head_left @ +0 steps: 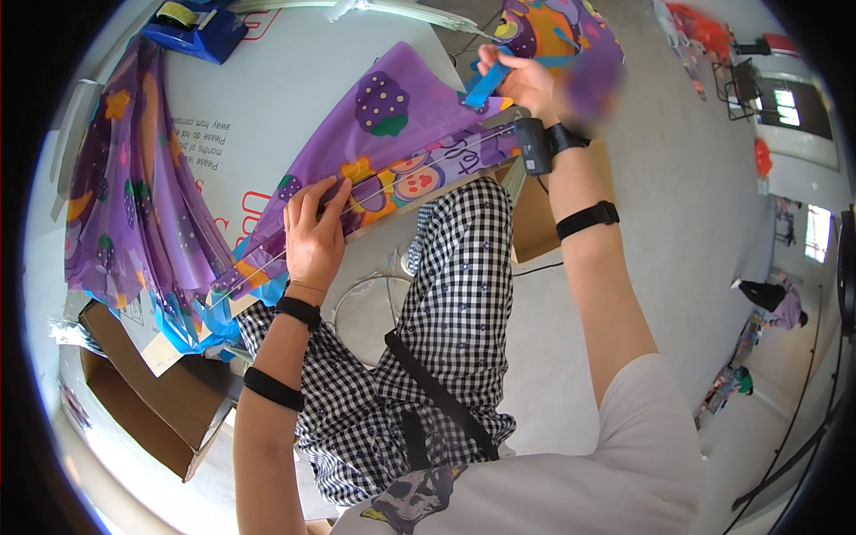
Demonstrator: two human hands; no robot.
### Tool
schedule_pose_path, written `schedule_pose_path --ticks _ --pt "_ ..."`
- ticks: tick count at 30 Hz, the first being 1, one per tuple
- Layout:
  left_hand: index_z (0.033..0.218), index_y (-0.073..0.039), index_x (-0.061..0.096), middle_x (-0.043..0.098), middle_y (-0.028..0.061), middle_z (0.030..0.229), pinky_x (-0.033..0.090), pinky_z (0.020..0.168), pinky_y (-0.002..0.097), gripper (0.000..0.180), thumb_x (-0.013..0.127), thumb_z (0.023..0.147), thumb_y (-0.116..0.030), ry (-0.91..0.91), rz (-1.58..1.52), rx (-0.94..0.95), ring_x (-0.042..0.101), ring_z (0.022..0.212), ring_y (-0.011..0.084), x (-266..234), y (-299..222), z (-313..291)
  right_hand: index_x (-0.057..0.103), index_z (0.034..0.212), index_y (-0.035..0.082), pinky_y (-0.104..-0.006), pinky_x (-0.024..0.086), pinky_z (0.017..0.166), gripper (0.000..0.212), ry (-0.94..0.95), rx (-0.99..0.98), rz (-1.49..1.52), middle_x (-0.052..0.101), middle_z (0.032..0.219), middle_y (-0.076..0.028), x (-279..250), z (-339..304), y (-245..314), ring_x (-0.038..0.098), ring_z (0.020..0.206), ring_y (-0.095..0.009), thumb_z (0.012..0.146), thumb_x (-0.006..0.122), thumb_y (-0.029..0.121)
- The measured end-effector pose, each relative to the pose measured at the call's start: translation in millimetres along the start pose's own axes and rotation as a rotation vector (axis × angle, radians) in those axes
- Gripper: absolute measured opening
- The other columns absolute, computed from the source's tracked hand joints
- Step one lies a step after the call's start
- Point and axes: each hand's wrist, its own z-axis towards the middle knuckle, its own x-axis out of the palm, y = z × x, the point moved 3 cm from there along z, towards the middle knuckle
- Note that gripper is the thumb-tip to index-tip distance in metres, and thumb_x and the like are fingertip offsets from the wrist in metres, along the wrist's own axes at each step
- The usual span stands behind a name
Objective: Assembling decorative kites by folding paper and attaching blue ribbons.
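Observation:
A purple printed sheet (357, 134), shaped like a kite sail with grape and flower pictures, stretches across my lap side of the white table. A thin pale rod (437, 160) runs along its near edge. My left hand (315, 234) lies on the sheet beside the rod, fingers extended and a little apart. At the sheet's far right tip, my right hand (528, 87) is raised, with a blue strip (487, 85) pinched in its fingers. The strip hangs down onto that tip. Part of the right hand's grip is hidden.
More purple sheets (143, 196) with blue strips droop over the table's left side. A blue tape dispenser (196, 31) and pale rods (410, 13) lie at the back. Another printed sheet (553, 27) is beyond my right hand. Cardboard boxes (134, 383) stand below.

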Motion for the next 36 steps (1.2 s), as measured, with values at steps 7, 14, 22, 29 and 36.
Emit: schedule_pose_path --ticks 7,14,22,29,36 --pt "0.127 -0.012 0.066 0.058 0.0073 0.128 0.042 0.105 0.0439 0.054 0.059 0.077 0.009 0.016 -0.026 -0.015 0.052 0.118 0.0306 -0.6 0.0 -0.7 0.050 0.131 -0.002 -0.0421 0.043 0.109 0.034 0.007 -0.301 0.241 0.062 0.129 -0.016 -13.0 -2.7 87.8 0.057 0.125 -0.026 0.097 0.055 0.002" --pt "0.124 -0.011 0.066 0.058 0.0057 0.124 0.044 0.101 0.0428 0.053 0.061 0.075 0.006 -0.031 -0.012 0.022 0.054 0.115 0.0278 -3.6 -1.8 1.2 0.058 0.123 -0.001 -0.0359 0.045 0.105 0.029 0.101 -0.710 -0.228 0.066 0.119 -0.014 118.3 -75.3 139.3 0.062 0.116 -0.026 0.098 0.058 0.013" --pt "0.125 -0.004 0.062 0.061 0.0096 0.120 0.045 0.099 0.0438 0.046 0.059 0.080 0.004 -0.060 -0.111 -0.018 0.055 0.113 0.0315 4.8 7.5 -0.5 0.061 0.110 0.001 -0.0362 0.055 0.079 0.018 0.148 -0.807 -0.753 0.073 0.089 -0.011 249.6 -104.4 -81.5 0.072 0.085 -0.022 0.096 0.059 0.012" --pt "0.131 -0.005 0.056 0.061 0.0161 0.128 0.041 0.107 0.0474 0.051 0.070 0.084 -0.017 0.056 -0.124 -0.090 0.050 0.126 0.0381 38.6 38.9 -31.3 0.061 0.107 -0.001 -0.0351 0.055 0.074 0.017 0.047 -0.659 -0.784 0.070 0.092 -0.014 262.7 -120.3 -196.8 0.073 0.086 -0.025 0.096 0.059 0.012" --pt "0.135 -0.005 0.052 0.063 0.0150 0.126 0.043 0.104 0.0436 0.051 0.068 0.090 -0.024 -0.035 -0.165 -0.181 0.056 0.122 0.0328 57.3 52.7 -44.2 0.071 0.085 0.007 -0.0474 0.052 0.061 0.023 0.266 -0.637 -1.460 0.069 0.075 -0.016 258.4 -138.4 -215.0 0.067 0.067 -0.036 0.089 0.066 0.029"
